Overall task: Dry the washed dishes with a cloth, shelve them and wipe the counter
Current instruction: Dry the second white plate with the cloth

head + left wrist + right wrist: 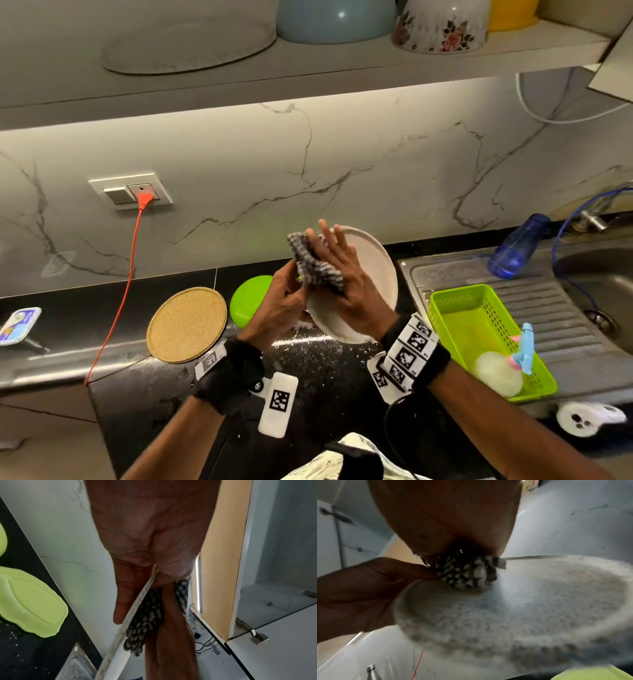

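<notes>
Left hand grips the near-left rim of a speckled white plate, thumb on the face and fingers behind, holding it tilted on edge above the wet black counter. Right hand lies flat, fingers straight, pressing a black-and-white checked cloth against the plate's face; the cloth is bunched under the palm and sticks out past the fingers on the left. The left wrist view confirms the plate rim pinched between thumb and fingers, cloth against it. The right wrist view shows the cloth touching the plate's speckled surface; this view is blurred.

Just left of the grip, on the counter, lies a lime green lid; beyond it to the left, a round cork mat. Right of the grip, a green basket sits on the steel drainboard, holding a white scrubber. Further right lies a blue bottle. Far above the grip, a shelf carries an oval platter, a blue bowl and a floral bowl.
</notes>
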